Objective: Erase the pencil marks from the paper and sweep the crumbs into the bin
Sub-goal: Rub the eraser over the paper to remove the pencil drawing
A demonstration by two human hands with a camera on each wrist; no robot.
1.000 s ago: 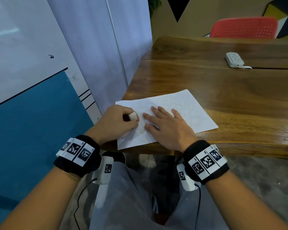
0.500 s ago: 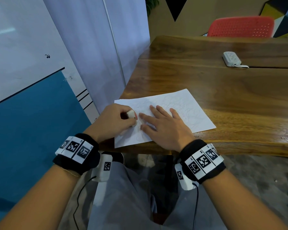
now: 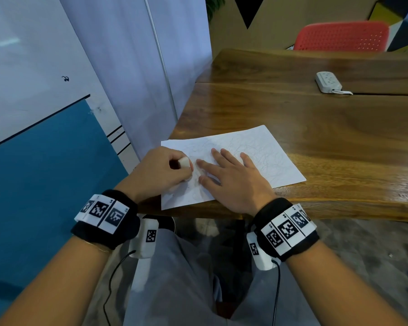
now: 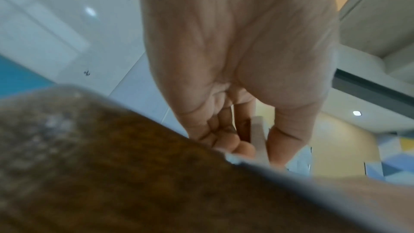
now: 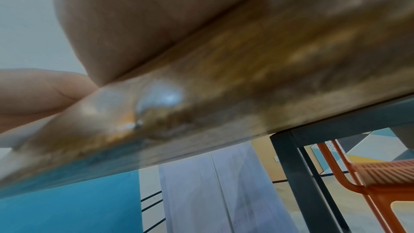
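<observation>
- Paper: one white sheet, flat on the desk at the near left corner, its 7 o'clock corner at the desk edge. Faint pencil marks cover much of it. Judged thin, light and easily creased or slid; best pinned by a flat palm beside the rubbed patch, not pinched.
- Eraser: small white block, pinched in the left hand, at 9 o'clock of the sheet, its lower end on or just above the paper. Judged soft and grippy; hold it short, near the working end.
- Right hand: flat, fingers straight and spread, pressing the sheet down just at 3 o'clock of the eraser.
- Crumbs: too small to make out.
- Bin: not in view.
- Power strip: at 1 o'clock, well apart from the paper.
- Red chair: beyond the desk's far edge.
</observation>
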